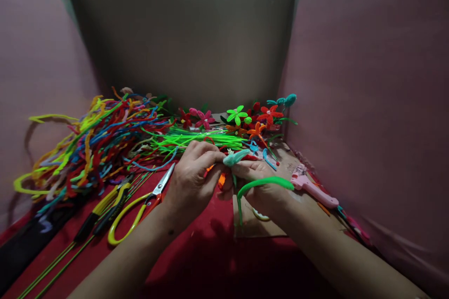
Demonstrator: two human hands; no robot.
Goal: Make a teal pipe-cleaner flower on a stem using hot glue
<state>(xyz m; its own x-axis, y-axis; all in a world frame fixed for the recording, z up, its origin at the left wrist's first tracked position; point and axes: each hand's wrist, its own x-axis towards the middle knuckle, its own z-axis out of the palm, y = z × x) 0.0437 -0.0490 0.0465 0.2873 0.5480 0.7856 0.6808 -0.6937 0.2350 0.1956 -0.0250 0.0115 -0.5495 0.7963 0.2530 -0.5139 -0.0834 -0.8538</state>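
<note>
My left hand (pixel 194 175) and my right hand (pixel 261 187) meet over the red cloth (pixel 210 261), fingers pinched together on a small teal pipe-cleaner piece (pixel 235 156). A green pipe cleaner (pixel 263 183) arches over my right hand and hangs down beside it. Something orange (pixel 221 180) shows between the two hands. Both hands are closed round the pieces.
A big heap of many-coloured pipe cleaners (pixel 94 145) lies at the left. Yellow-handled scissors (pixel 140 208) and pliers (pixel 105 210) lie beside it. Finished pipe-cleaner flowers (pixel 238 117) stand at the back. A pink glue gun (pixel 312 189) rests on cardboard (pixel 256 229) at the right.
</note>
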